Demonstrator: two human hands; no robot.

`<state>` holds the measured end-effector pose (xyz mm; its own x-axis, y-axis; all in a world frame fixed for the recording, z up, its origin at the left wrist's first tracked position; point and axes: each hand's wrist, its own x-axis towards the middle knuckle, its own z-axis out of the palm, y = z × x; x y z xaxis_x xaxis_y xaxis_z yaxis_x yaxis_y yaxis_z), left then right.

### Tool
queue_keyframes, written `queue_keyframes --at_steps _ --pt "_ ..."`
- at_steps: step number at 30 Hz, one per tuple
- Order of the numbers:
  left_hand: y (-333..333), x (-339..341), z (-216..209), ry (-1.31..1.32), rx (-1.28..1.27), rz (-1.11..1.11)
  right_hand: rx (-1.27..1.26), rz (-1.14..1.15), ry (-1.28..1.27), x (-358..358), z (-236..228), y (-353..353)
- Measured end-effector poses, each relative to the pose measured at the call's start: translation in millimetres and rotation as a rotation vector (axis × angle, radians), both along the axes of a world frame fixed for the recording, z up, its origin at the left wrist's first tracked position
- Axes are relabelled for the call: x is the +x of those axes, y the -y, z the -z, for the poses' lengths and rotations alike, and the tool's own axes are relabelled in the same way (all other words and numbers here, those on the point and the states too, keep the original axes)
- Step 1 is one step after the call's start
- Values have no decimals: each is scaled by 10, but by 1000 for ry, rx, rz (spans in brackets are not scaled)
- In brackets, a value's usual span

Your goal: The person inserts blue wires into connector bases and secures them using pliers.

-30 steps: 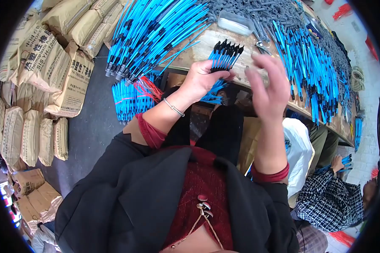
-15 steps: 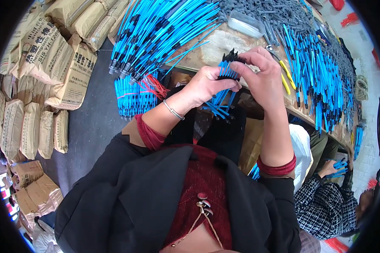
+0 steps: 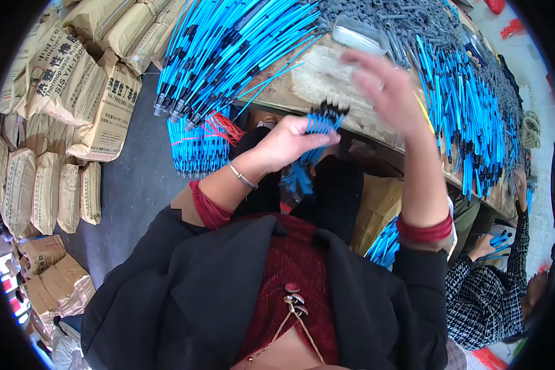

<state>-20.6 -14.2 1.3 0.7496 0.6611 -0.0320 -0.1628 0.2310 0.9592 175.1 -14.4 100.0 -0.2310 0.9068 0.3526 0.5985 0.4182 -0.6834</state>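
My left hand (image 3: 285,145) is closed around a bundle of thin blue tubes (image 3: 319,125) with black tips, held just off the table's near edge. The black ends point up and away, and the blue lower ends hang over my lap. My right hand (image 3: 385,91), smeared by motion, is raised over the worktable (image 3: 317,77) with its fingers apart and nothing seen in them. It partly covers a yellow-handled tool (image 3: 427,112). Beyond it are a clear plastic tray (image 3: 360,36) and a heap of grey plastic parts (image 3: 407,28).
Long blue tubes (image 3: 246,46) fan out at the table's left, and more blue tubes (image 3: 465,111) lie to the right. Below the left edge are tied blue bundles (image 3: 194,151) and red strands (image 3: 227,129). Paper sacks (image 3: 61,80) stand at left. A co-worker (image 3: 487,302) sits at right holding blue tubes.
My right hand has let go of the bundle and moved up and right over the table. My left hand has lowered slightly to the left, still holding the bundle.
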Motion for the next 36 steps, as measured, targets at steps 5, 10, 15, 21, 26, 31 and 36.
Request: queue_keyframes --at_steps 5,10,15,21,26,31,36 --pt "-206 187 -89 36 -17 -37 100 432 409 775 204 -1001" --pt "-287 171 -203 21 -236 27 -207 354 812 1014 449 -1671" --pt "-296 127 -161 34 -236 53 -150 379 996 830 486 -1706" --pt "-276 172 -163 40 -242 14 -49 522 931 805 476 -1543" --pt "-291 264 -145 42 -278 14 -251 354 44 889 -5 -916" --pt "-202 198 -283 86 -153 -182 28 -257 -781 -351 116 134" --pt "-271 202 19 58 -27 53 -213 -542 -892 -1054 473 721"
